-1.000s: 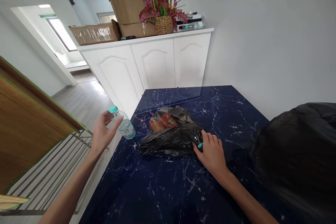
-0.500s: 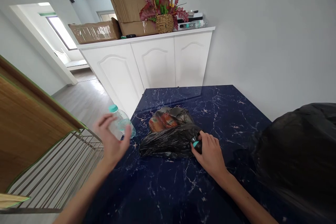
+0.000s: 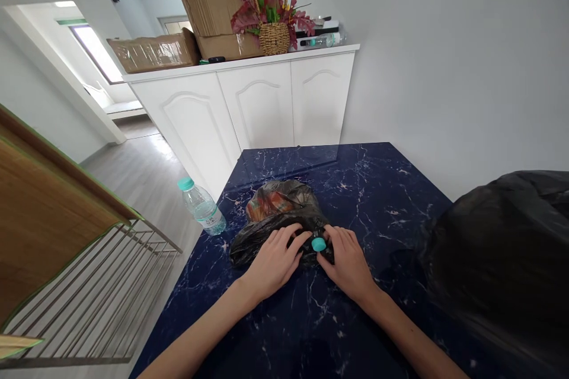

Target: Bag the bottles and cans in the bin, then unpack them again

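Observation:
A black plastic bag [image 3: 253, 243] lies on the dark blue marbled table, with something orange and red showing through its thin film. From the bag's mouth sticks the teal cap [image 3: 319, 244] of a bottle; the rest of that bottle is hidden. My left hand [image 3: 278, 257] rests on the near side of the bag, fingers bent onto the film left of the cap. My right hand [image 3: 349, 257] grips the bag's edge on the cap's other side, thumb below and fingers above. A clear bottle [image 3: 203, 208] with a teal cap stands at the table's left edge.
A large, full black bag [image 3: 507, 249] bulks at the right of the table [image 3: 368, 183]. On the left are a wooden chair back [image 3: 53, 213] and a metal rack [image 3: 102, 302]. Behind, a white cabinet [image 3: 262, 103] carries cardboard boxes [image 3: 155, 52] and a flower basket [image 3: 274, 39].
My left hand has moved right and down, from beside the clear bottle onto the black bag. My right hand has shifted slightly left, and the teal cap now shows more fully.

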### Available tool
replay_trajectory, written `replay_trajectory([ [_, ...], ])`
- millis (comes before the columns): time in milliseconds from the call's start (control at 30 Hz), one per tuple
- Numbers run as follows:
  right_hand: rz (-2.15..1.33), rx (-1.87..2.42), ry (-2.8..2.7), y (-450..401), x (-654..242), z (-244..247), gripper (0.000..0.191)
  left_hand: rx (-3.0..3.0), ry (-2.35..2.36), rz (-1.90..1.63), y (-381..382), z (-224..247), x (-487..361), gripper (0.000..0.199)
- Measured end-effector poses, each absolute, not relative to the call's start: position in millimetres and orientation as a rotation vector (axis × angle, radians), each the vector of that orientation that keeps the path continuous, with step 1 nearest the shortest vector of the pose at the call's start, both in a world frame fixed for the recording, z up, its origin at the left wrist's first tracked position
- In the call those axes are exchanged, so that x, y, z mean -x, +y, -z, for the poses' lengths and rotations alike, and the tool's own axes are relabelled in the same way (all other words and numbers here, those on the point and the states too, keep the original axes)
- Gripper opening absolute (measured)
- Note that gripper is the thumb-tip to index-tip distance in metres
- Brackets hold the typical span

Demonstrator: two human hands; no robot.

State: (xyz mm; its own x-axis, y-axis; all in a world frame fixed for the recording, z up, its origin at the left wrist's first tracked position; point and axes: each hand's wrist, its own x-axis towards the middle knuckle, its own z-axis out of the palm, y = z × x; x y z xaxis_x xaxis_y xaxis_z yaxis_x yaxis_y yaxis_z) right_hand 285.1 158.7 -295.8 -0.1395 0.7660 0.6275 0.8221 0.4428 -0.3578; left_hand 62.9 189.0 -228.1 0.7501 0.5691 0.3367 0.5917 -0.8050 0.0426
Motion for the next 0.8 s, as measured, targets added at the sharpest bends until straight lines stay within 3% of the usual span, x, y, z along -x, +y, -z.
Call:
replay_trajectory([
  [100, 0.050, 1.283, -1.941, 158, -284, 295, 0.048, 2.809, -0.920, 0.517, 195, 229, -72, 0.050],
  [200, -0.031, 1.224, -1.944, 158, -284, 295, 0.053, 2.769, -0.861, 0.590, 200, 230, -76, 0.041],
  [500, -0.102, 1.210, -1.888, 159, -284, 294, 0.048, 2.779, -0.701, 1.004, 188, 214, -55, 0.036],
  [667, -0.121, 1.268, -1.902, 160, -284, 296, 0.046, 2.810, -1.086, 1.585, 154, 174, -41, 0.034],
  [800, -0.159, 1.289, -1.915, 159, -284, 300, 0.043, 2.447, -1.505, 2.065, 127, 130, -16, 0.022],
])
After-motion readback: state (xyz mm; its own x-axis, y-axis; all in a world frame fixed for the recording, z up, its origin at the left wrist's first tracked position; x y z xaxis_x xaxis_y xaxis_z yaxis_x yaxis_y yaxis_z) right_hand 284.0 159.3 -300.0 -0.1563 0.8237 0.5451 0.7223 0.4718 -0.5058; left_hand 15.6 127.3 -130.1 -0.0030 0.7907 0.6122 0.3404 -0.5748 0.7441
